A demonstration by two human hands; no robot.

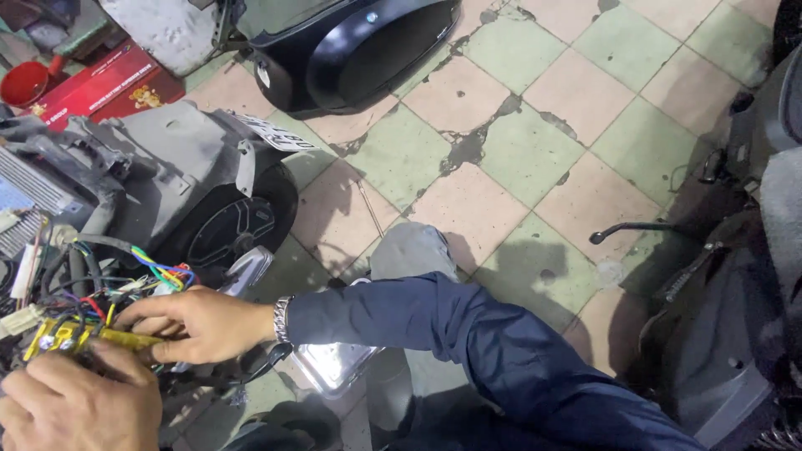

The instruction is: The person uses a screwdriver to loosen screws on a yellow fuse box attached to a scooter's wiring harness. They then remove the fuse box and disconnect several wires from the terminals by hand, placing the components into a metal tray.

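A yellow connector block [58,338] with two metal screws sits in a tangle of coloured wires [159,271] on the stripped rear of a scooter [180,171]. My right hand [200,321], with a metal wristwatch and a dark blue sleeve, reaches in from the right and pinches the block's right end with its fingers. My left hand [75,405] comes up from the bottom left corner, curled, with its fingers against the block's lower edge. The underside of the block is hidden by both hands.
A rear wheel [238,230] sits under the grey bodywork. A dark scooter panel [368,50] lies on the tiled floor at the top. A red box [104,83] and red bowl [25,82] are top left. Another scooter [743,276] stands at the right.
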